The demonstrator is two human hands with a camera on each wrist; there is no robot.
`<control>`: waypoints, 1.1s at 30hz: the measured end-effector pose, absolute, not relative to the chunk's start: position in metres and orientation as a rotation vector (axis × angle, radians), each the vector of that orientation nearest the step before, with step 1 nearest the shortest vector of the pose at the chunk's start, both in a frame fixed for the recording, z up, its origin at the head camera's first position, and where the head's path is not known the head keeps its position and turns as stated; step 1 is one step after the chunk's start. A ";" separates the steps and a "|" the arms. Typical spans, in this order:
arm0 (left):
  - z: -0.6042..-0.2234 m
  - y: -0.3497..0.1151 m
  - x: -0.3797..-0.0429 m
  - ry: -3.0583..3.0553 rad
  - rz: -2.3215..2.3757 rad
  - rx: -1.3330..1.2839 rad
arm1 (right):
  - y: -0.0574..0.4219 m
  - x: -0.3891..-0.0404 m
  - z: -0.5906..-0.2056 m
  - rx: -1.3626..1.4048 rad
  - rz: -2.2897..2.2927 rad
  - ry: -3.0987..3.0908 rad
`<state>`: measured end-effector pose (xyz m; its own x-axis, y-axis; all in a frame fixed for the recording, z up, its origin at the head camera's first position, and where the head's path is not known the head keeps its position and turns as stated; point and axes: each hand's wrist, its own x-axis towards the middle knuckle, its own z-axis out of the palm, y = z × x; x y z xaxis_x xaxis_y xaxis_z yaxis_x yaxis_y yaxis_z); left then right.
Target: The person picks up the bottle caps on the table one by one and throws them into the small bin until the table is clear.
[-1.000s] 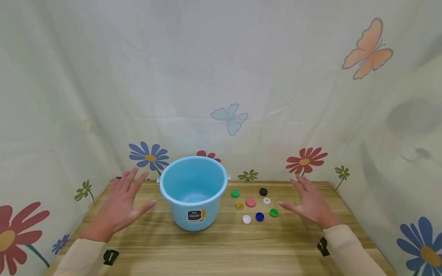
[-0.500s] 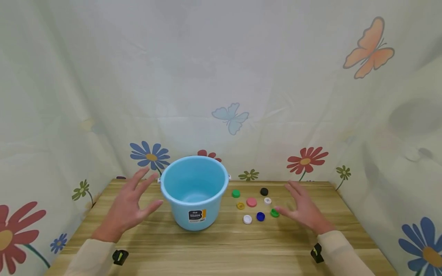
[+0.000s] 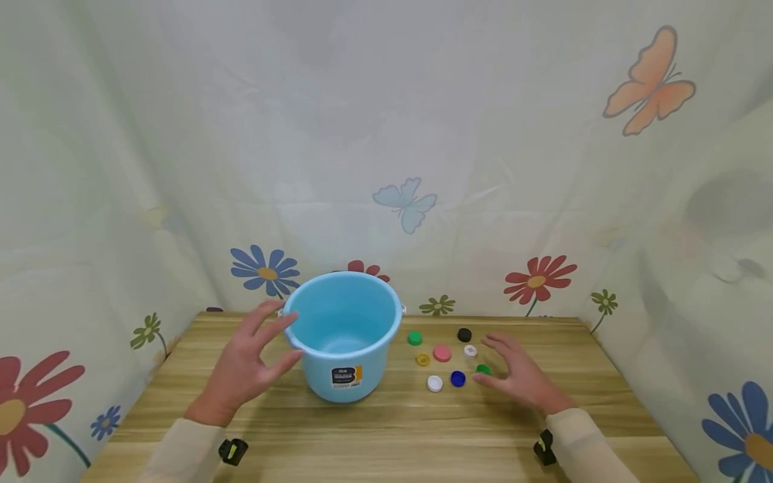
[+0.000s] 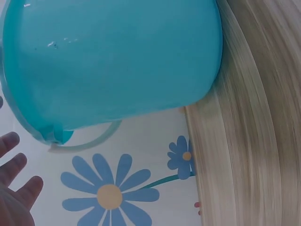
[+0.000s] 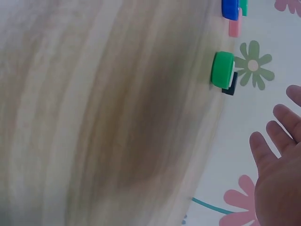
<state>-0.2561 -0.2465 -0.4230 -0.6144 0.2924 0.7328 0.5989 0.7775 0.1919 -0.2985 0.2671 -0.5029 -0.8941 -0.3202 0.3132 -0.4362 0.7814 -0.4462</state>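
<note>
A light blue bucket stands upright on the wooden table, its label facing me. My left hand is at its left side, fingers spread and thumb apart; the fingertips overlap the rim in the head view. From the left wrist, those fingers show beside the rim with a gap, holding nothing. Over the right part of the table is my right hand, fingers loosely extended. Its thumb overlaps a green bottle cap in the head view. Nearby lie a blue cap, a patterned white cap and a black cap.
More caps lie between bucket and right hand: a pink cap, a yellow cap, a white cap and another green cap. A flower-printed curtain encloses the table at the back and sides.
My left hand has moved right, up to the bucket's rim. My right hand has moved left and lower toward the caps. Bucket and caps stay in place.
</note>
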 end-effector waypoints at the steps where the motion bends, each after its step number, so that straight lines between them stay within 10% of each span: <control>1: -0.422 -0.245 -0.255 -2.240 -0.551 -0.666 | 0.266 -0.298 -0.503 0.598 0.782 -2.752; 33: -0.422 -0.231 -0.252 -2.250 -0.622 -0.692 | 0.263 -0.311 -0.515 0.565 0.882 -2.833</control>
<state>-0.2518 -0.2310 -0.4215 -0.6180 0.2965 0.7282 0.6285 0.7427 0.2310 -0.3108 0.2628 -0.5155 -0.9229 -0.3145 0.2222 -0.3851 0.7604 -0.5229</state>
